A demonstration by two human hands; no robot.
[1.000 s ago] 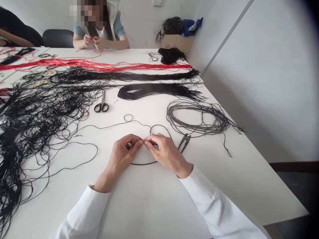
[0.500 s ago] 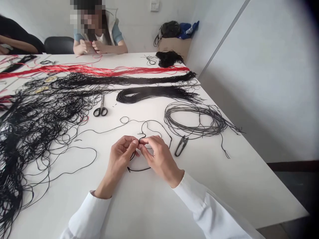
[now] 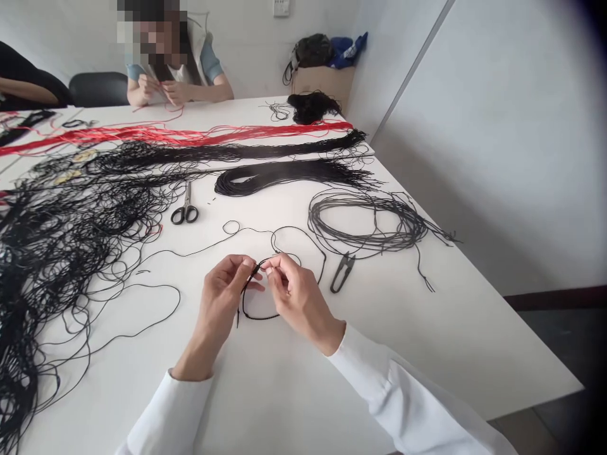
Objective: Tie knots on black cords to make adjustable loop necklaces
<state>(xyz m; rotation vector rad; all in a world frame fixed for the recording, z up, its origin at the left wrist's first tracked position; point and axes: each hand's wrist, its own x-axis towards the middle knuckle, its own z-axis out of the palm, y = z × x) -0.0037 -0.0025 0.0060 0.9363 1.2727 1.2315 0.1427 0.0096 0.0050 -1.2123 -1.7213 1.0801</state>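
A thin black cord [image 3: 260,318] runs in a loop between and below my two hands, over the white table. My left hand [image 3: 226,287] pinches the cord near a small dark knot, thumb against the fingers. Close beside it on the right, my right hand [image 3: 296,291] has thumb and fingertips pressed together at the cord. Fingers hide part of that strand. Beyond my hands, more thin cord curves across the table. Black thread snips [image 3: 342,273] lie to the right of my right hand. Scissors with black handles [image 3: 185,213] rest farther back on the left.
Tangled black cord [image 3: 61,253] covers the table's left side. A coil of black cord [image 3: 365,237] lies at right, with a black bundle [image 3: 284,177] and red cords [image 3: 199,134] behind. Across the white table [image 3: 427,335], a person [image 3: 175,82] handles red cord; another sits far left.
My hands have drawn slightly apart, and the dark knot now shows between them. The cord end below my left hand hangs differently. The whole view has shifted slightly.
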